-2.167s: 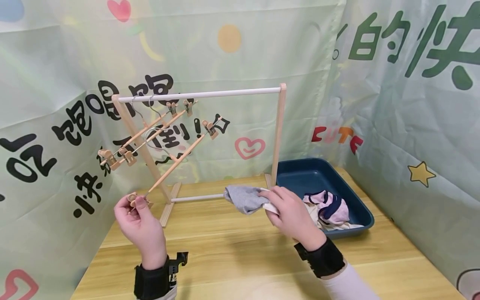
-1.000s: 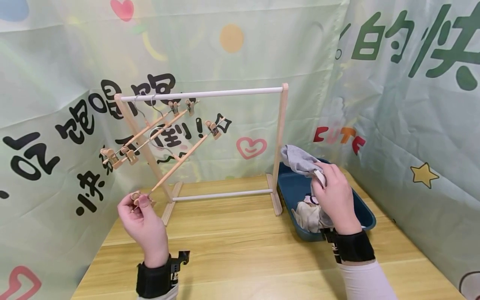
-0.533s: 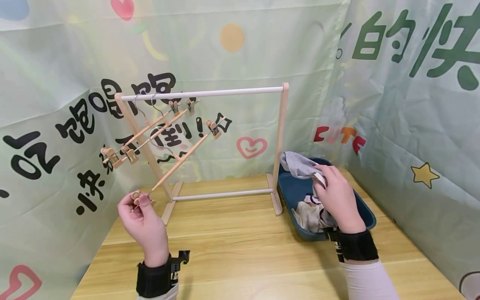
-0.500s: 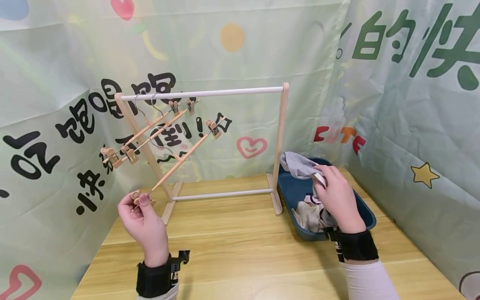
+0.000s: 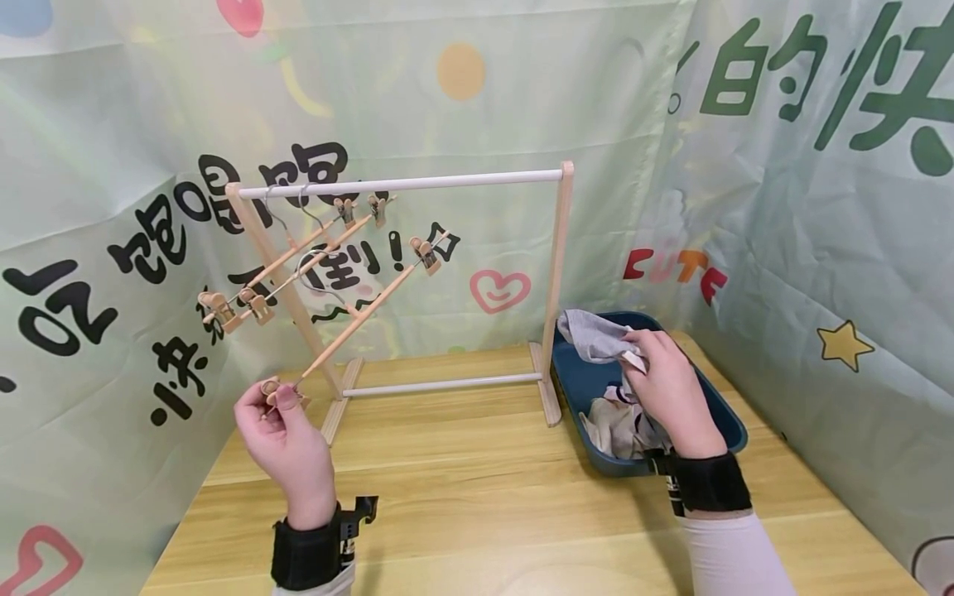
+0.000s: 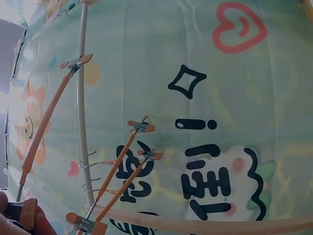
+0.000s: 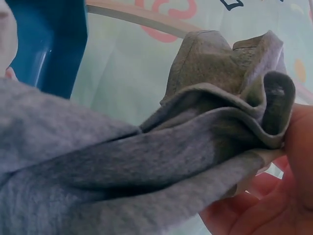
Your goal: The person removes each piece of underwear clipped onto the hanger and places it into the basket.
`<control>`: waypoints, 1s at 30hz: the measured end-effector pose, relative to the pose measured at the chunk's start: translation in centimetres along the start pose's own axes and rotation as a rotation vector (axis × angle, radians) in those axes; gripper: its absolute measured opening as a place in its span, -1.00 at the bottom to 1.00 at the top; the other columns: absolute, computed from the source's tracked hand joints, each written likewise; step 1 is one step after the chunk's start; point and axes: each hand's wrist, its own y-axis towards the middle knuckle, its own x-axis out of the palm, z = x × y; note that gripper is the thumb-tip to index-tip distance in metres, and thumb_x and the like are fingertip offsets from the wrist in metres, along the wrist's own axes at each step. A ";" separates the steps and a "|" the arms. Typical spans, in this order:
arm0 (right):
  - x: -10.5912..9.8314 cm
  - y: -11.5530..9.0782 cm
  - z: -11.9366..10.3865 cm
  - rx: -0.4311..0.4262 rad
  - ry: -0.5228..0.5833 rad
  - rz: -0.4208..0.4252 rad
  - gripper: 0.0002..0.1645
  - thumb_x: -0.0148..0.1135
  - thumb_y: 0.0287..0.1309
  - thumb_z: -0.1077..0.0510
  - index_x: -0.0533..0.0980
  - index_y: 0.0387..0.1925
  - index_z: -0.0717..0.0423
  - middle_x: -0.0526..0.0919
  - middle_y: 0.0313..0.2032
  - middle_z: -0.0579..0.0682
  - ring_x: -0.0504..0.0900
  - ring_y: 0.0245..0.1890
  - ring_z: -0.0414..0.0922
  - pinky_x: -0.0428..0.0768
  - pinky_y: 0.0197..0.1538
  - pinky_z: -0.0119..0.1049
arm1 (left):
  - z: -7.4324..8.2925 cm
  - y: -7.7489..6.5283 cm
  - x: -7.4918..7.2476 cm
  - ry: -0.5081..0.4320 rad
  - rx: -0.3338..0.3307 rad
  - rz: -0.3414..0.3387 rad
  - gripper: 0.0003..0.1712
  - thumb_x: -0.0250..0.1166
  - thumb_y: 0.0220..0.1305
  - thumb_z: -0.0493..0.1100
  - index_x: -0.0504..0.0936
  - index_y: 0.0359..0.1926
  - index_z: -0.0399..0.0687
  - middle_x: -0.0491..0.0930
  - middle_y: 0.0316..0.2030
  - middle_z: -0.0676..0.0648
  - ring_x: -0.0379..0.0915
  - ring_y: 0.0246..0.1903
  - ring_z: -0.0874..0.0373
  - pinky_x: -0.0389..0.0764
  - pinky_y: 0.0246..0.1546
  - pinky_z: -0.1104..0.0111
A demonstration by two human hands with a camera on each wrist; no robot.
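At the left, my left hand (image 5: 289,451) pinches the near clip of a wooden clip hanger (image 5: 356,324). That hanger slants up and away in front of the rack, its hook free of the bar and its far clip (image 5: 426,255) gripping nothing. On the right, my right hand (image 5: 668,389) grips a small grey garment (image 5: 592,335) with a white label, holding it bunched over the tub. Its loose folds fill much of the right wrist view, where the grey cloth (image 7: 146,161) trails off to the left.
A wooden rack with a white top bar (image 5: 447,180) stands on the table (image 5: 447,513). Two more clip hangers (image 5: 298,248) hang at its left end. The dark blue tub (image 5: 570,372), right of the rack, holds crumpled clothes (image 5: 619,426). Printed cloth walls enclose the back and sides.
My right hand has carried the grey garment from the middle of the table rightward over the tub, then lowered it slightly. The left hand and its hanger have stayed almost still.
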 end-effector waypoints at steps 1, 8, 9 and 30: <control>0.0 0.0 0.1 0.007 -0.002 -0.008 -0.59 0.31 0.32 0.28 0.48 0.16 0.22 0.52 0.06 0.32 0.52 -0.03 0.23 0.54 0.08 0.28 | 0.0 0.0 0.0 0.000 0.000 0.000 -0.83 0.26 0.43 -0.21 0.51 -0.05 -0.18 0.51 -0.19 -0.16 0.48 -0.22 0.17 0.57 -0.15 0.46; 0.4 0.2 0.7 0.042 -0.020 -0.059 -0.61 0.35 0.30 0.29 0.41 0.06 0.28 0.48 -0.01 0.34 0.50 -0.05 0.26 0.53 0.09 0.29 | 0.1 -0.1 0.1 0.017 -0.020 0.008 -0.92 0.21 0.47 -0.29 0.51 -0.07 -0.15 0.52 -0.21 -0.11 0.48 -0.23 0.17 0.57 -0.14 0.45; 0.5 0.2 0.8 0.044 -0.022 -0.064 -0.62 0.35 0.29 0.29 0.40 0.04 0.28 0.47 -0.02 0.34 0.50 -0.06 0.26 0.54 0.09 0.29 | 0.1 -0.1 0.1 0.013 -0.024 0.011 -0.92 0.21 0.47 -0.30 0.51 -0.07 -0.16 0.52 -0.21 -0.11 0.48 -0.24 0.17 0.57 -0.15 0.45; 1.1 0.2 3.0 0.097 -0.102 -0.265 -0.65 0.39 0.24 0.29 0.35 -0.15 0.29 0.43 -0.15 0.33 0.46 -0.20 0.18 0.53 -0.13 0.10 | 0.1 -0.3 0.3 0.018 -0.030 0.003 -0.93 0.19 0.48 -0.29 0.50 -0.08 -0.16 0.51 -0.22 -0.07 0.48 -0.25 0.18 0.57 -0.15 0.47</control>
